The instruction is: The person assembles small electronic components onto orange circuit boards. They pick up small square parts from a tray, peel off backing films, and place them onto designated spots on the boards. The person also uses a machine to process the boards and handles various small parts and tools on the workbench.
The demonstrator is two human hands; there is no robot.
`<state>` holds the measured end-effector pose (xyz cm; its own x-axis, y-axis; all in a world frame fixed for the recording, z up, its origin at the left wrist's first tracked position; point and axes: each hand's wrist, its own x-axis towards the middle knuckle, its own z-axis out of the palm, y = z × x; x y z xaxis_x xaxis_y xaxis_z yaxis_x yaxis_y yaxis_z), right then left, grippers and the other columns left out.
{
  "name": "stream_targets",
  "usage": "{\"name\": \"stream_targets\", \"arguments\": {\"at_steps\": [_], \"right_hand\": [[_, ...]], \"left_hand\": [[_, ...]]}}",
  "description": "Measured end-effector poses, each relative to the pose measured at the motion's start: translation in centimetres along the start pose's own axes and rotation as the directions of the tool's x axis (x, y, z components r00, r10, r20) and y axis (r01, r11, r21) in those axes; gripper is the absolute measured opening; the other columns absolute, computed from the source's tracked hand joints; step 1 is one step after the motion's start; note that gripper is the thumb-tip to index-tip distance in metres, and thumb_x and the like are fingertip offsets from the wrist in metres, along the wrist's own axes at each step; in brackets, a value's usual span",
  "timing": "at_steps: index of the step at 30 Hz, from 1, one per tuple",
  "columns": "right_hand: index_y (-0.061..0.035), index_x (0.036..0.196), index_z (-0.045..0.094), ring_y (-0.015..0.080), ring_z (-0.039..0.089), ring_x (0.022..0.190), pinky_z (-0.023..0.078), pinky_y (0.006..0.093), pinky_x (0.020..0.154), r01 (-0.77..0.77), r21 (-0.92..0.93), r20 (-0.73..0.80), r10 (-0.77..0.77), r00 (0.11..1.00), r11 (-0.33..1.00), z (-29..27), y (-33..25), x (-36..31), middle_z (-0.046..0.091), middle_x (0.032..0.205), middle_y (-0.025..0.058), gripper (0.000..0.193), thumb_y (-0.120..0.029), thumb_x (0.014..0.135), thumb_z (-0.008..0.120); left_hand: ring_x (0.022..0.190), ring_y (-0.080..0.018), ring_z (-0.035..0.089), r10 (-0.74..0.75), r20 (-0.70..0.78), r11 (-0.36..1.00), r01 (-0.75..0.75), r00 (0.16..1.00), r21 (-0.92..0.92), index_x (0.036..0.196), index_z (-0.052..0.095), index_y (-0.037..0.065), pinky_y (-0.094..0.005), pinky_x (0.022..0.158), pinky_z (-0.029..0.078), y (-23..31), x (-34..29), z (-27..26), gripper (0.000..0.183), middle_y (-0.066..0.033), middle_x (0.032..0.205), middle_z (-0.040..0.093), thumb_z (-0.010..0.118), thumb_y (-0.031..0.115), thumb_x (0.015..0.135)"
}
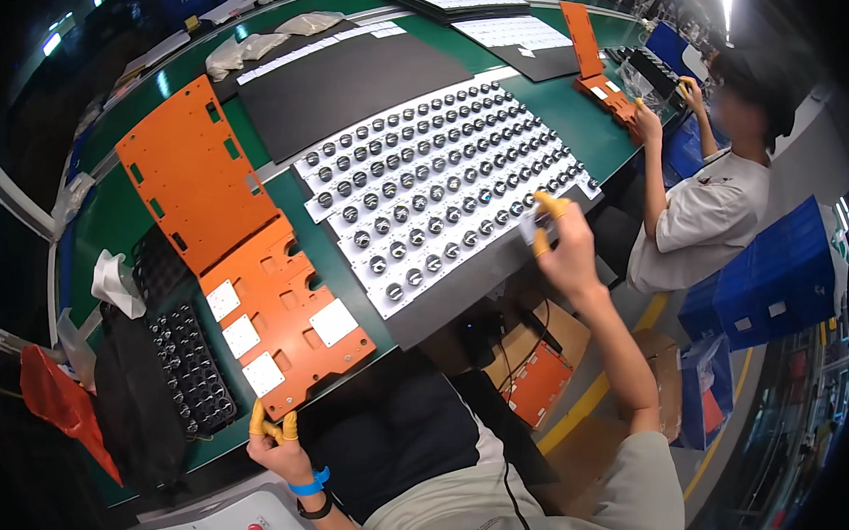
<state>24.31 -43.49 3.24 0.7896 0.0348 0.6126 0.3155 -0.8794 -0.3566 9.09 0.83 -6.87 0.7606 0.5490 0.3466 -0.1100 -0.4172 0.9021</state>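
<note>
At the table's near left edge, my left hand (285, 453), with yellow finger covers, is at the near corner of an orange hinged fixture (293, 301), its fingers bent against the edge. The fixture lies unfolded, with several white square plates (264, 375) set in its near half. My right hand (571, 249) is closed at the right side of a white sheet (384, 306) bearing rows of round black-and-silver parts (416, 237). Between its yellow-covered fingers is a small whitish plate (534, 230), partly hidden and blurred.
Left of the fixture stands a black tray (189, 368) of round parts, near a red bag (62, 404). Black foam sheets (357, 84) lie behind the white sheet. On the right a co-worker (706, 203) handles another orange fixture (606, 97). Blue bins (765, 273) stand beyond.
</note>
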Motion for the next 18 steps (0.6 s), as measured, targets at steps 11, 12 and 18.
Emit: {"name": "stream_targets", "arguments": {"at_steps": [11,12,18], "right_hand": [[0.0007,0.117,0.061,0.0325,0.058,0.100,0.047,0.0399,0.088,0.018,-0.244,0.036,-0.009,0.999,0.970,-2.0,11.4,-0.6,0.060,0.106,0.0148,0.041,0.002,0.076,0.066],[0.0009,0.113,0.062,0.0324,0.057,0.100,0.047,0.0402,0.088,0.003,-0.256,0.020,0.002,1.000,0.967,-1.9,11.1,-0.5,0.060,0.105,0.0145,0.037,-0.001,0.076,0.068],[0.0002,0.094,0.066,0.0302,0.057,0.097,0.046,0.0393,0.085,-0.070,-0.283,-0.072,0.051,0.996,0.957,-1.6,12.6,-0.8,0.060,0.104,0.0125,0.025,-0.010,0.074,0.077]], "left_hand": [[0.059,-0.0047,0.025,0.003,0.009,1.000,-0.003,1.000,0.012,0.123,0.064,-0.003,-0.0226,0.052,0.018,-0.5,0.1,-0.3,0.053,0.0076,0.068,0.039,0.084,0.018,0.079],[0.059,-0.0046,0.025,0.002,0.003,1.000,-0.002,1.000,-0.005,0.123,0.064,-0.003,-0.0226,0.052,0.017,-0.4,0.2,-0.2,0.053,0.0075,0.068,0.040,0.084,0.018,0.079],[0.067,-0.0054,0.047,-0.023,0.024,0.999,0.023,0.999,-0.041,0.125,0.061,-0.004,-0.0192,0.057,0.034,-1.1,0.0,-0.3,0.052,0.0002,0.086,0.061,0.082,0.015,0.081]]}}
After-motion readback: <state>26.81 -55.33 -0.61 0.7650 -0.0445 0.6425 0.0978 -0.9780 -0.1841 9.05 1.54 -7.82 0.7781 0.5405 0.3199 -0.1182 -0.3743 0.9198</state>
